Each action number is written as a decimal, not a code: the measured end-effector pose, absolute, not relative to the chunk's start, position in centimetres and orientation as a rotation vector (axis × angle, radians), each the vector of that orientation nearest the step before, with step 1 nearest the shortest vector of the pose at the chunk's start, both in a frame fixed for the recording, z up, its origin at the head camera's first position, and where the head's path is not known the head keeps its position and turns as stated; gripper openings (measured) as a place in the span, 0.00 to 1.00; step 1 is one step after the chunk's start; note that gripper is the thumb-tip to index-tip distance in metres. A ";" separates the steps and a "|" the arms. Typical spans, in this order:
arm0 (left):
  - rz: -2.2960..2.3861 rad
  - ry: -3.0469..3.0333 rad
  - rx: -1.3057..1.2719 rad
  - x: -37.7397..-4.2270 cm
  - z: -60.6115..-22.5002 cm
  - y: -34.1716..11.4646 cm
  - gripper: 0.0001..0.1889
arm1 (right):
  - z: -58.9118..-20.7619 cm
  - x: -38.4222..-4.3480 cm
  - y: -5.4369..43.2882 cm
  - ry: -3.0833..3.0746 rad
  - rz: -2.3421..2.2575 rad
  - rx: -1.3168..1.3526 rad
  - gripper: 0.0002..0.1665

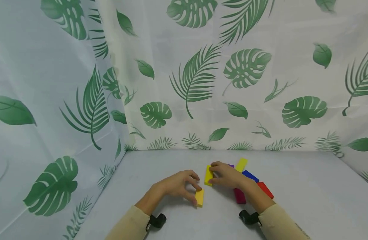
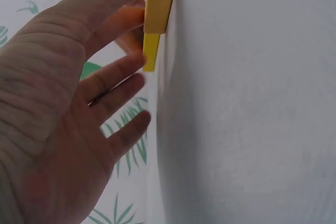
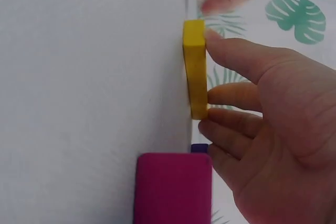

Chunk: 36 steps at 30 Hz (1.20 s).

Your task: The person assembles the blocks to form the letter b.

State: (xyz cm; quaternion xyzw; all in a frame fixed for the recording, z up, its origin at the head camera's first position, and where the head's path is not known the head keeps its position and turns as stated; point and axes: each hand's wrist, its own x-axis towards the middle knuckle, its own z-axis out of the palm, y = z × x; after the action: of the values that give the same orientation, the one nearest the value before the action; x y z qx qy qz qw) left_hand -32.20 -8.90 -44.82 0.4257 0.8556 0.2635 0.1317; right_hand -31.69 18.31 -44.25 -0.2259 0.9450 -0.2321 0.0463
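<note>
On the white table, my left hand (image 1: pixel 179 184) pinches an orange-yellow block (image 1: pixel 199 198) lengthwise, thumb at its near end and index finger at its far end. The other fingers are spread loose in the left wrist view. A brighter yellow block (image 1: pixel 208 176) lies just beyond and to the right. My right hand (image 1: pixel 227 176) holds that one, with the thumb near one end and fingertips toward the other in the right wrist view, where the yellow block (image 3: pixel 196 72) appears on the tabletop. The two blocks are apart.
Right of and partly behind the right hand lie a magenta block (image 1: pixel 239 196), a red block (image 1: pixel 265 190), a blue block (image 1: pixel 250 175), another yellow block (image 1: pixel 241 164) and a mostly hidden purple block (image 1: pixel 231 166). A leaf-printed curtain (image 1: pixel 202 126) hangs behind the table (image 1: pixel 307 193).
</note>
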 end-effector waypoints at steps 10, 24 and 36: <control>0.666 2.531 1.251 -31.8 -44.7 -8.9 0.25 | -44.8 -31.8 18.5 2.883 -0.755 -0.696 0.36; 0.593 2.567 1.220 -32.1 -44.3 -9.4 0.26 | -45.1 -31.5 18.1 2.763 -0.767 -0.819 0.38; 0.632 2.532 1.273 -32.1 -44.2 -9.4 0.23 | -45.3 -31.5 17.7 2.700 -0.838 -0.892 0.36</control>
State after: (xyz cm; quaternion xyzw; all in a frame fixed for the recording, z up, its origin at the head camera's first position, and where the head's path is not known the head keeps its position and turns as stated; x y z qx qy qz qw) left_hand -32.07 -9.37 -44.19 0.4352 0.8659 0.2160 0.1187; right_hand -31.52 17.66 -45.26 -0.2998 0.9072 -0.2815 0.0884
